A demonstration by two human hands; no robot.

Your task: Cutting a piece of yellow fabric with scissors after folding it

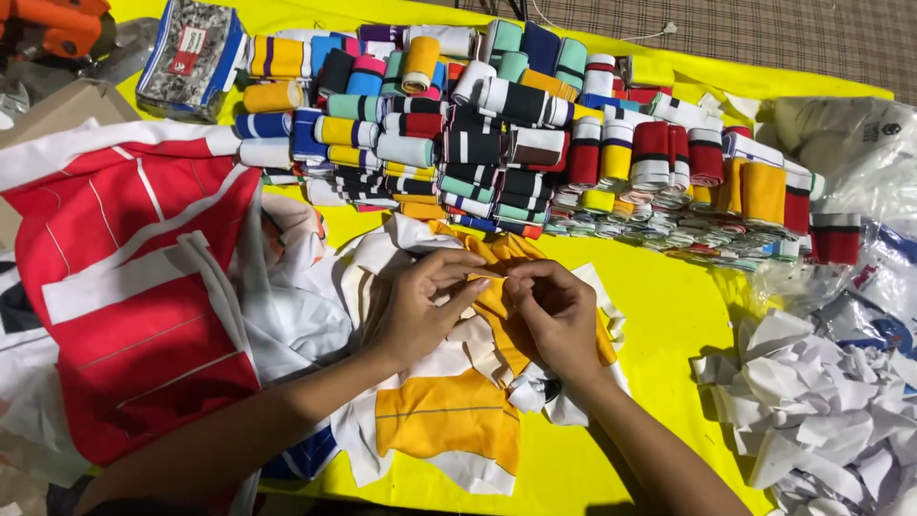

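the two forearms came in nearest the lens, and under them spread the yellow table cover (659,325), the widest thing in view, with a brown checked cloth (764,33) beyond its far edge. a red and white garment (124,287) covered the left. rolled striped collar bands (497,134) were banked along the back, crumpled white paper (812,401) heaped at right. at centre, the left hand (420,311) and right hand (554,315) met, fingertips pinching an orange and white fabric piece (449,416).
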